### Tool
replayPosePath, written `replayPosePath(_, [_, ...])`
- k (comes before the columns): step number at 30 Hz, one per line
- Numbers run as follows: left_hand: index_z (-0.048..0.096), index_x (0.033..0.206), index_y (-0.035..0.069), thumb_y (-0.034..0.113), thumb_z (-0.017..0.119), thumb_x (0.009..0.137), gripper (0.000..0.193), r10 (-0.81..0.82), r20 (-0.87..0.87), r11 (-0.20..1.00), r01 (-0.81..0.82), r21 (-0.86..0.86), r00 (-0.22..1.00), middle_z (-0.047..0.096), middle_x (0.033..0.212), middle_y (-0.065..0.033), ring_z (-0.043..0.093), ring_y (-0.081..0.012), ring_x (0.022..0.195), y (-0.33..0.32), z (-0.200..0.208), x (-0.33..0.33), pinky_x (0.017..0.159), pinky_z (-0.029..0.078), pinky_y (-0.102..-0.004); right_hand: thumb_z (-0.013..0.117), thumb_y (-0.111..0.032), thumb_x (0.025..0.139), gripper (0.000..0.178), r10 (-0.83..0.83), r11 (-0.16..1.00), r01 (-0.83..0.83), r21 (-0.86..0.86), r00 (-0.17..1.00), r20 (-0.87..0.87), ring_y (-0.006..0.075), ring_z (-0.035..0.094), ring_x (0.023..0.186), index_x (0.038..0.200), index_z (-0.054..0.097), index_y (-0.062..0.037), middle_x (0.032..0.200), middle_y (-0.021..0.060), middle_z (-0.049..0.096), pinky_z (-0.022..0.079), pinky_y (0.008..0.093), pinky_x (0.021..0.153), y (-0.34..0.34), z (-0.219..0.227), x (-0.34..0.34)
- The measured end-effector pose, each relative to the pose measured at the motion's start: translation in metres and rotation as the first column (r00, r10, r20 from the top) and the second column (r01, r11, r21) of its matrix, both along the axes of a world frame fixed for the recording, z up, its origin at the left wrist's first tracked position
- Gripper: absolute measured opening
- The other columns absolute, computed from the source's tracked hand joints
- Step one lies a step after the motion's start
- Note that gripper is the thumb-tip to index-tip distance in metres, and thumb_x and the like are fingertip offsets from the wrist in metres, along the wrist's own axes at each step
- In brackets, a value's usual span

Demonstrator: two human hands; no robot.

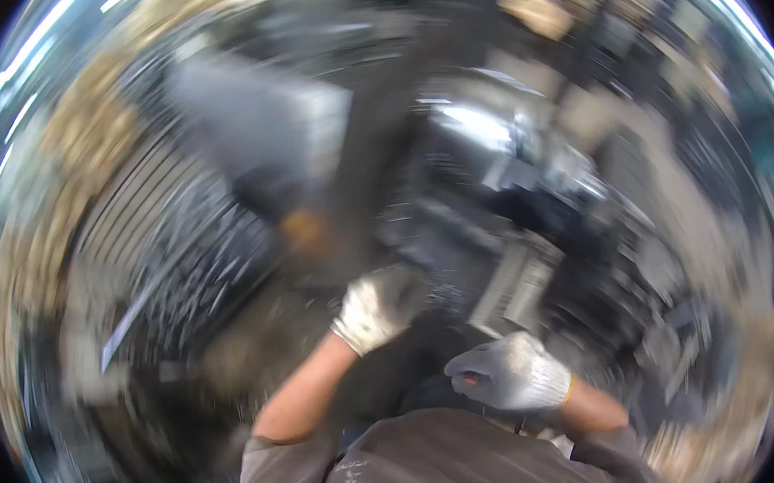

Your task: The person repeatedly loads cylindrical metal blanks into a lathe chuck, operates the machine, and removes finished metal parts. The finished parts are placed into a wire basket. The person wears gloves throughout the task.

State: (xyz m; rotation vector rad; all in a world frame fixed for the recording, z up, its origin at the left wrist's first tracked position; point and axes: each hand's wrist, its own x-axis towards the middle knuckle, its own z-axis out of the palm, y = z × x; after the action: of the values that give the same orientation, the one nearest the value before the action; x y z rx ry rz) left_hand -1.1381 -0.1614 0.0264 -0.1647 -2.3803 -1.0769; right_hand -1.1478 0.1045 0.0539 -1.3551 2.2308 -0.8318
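Both hands wear white knit gloves with dark grey palms. My left hand [380,309] is out in front of my body, left of the middle. Motion smears its fingers, so its grip is unclear. My right hand [509,372] is close to my chest with its fingers curled in. A small reddish-orange spot shows at its fingertips, too small to name. Just beyond the right hand lies a pale rectangular block or box [517,283] with dark marks. The orange-brown patch [309,233] past my left hand is too blurred to identify.
Turning motion blurs everything around. A bin or rack of metallic pieces [189,261] is at left, with a grey box-shaped body [254,115] behind it. Shiny curved metal machinery [478,126] stands ahead to the right. Brown stacked material [84,145] lines the far left.
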Motion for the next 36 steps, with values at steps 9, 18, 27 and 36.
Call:
replayPosePath(9, [0.069,0.129,0.003,0.024,0.059,0.106,0.033,0.18,0.561,-0.222,-0.589,-0.777,-0.808,0.072,0.122,-0.0124,0.074,-0.027,0.101,0.078,-0.334,0.799,0.085,0.06,-0.0407,0.07,-0.033,0.092,0.028,0.813,0.579,-0.808,0.108,0.582,-0.006,0.0386,0.077,0.087,0.109,0.08,-0.0121,0.097,0.0164,0.079,0.062,0.0465,0.081,-0.263,-0.156,0.221])
replayPosePath(18, [0.062,0.142,0.005,0.035,0.051,0.113,0.043,-0.686,0.436,-0.649,0.761,-0.002,-0.583,0.073,0.135,-0.0156,0.073,-0.0346,0.117,0.389,-0.265,0.925,0.093,0.059,-0.0429,0.061,-0.036,0.096,0.033,0.997,-0.068,-0.935,0.349,-0.074,-0.004,0.0437,0.074,0.092,0.11,0.077,-0.0111,0.098,0.0214,0.077,0.059,0.0534,0.085,-0.37,-0.155,0.471])
replayPosePath(27, [0.064,0.135,0.004,0.03,0.061,0.106,0.04,-0.155,0.387,-0.979,0.194,0.064,-0.909,0.072,0.12,-0.0135,0.072,-0.0317,0.104,0.18,-0.322,0.882,0.086,0.058,-0.0424,0.066,-0.026,0.081,0.023,0.976,-0.195,-0.878,0.437,-0.216,0.001,0.0435,0.075,0.081,0.085,0.08,-0.0083,0.084,0.0201,0.077,0.06,0.054,0.074,-0.449,-0.239,0.523])
replayPosePath(36, [0.067,0.129,0.002,0.026,0.071,0.099,0.038,0.466,0.816,-0.862,-0.383,0.332,-0.342,0.072,0.105,-0.0115,0.07,-0.0287,0.091,-0.091,-0.386,0.729,0.078,0.057,-0.0419,0.066,-0.035,0.088,0.033,0.986,0.039,-0.918,0.395,0.098,0.132,0.0404,0.075,0.095,0.109,0.079,-0.0126,0.101,0.0178,0.078,0.059,0.0506,0.085,-0.662,-0.288,0.418])
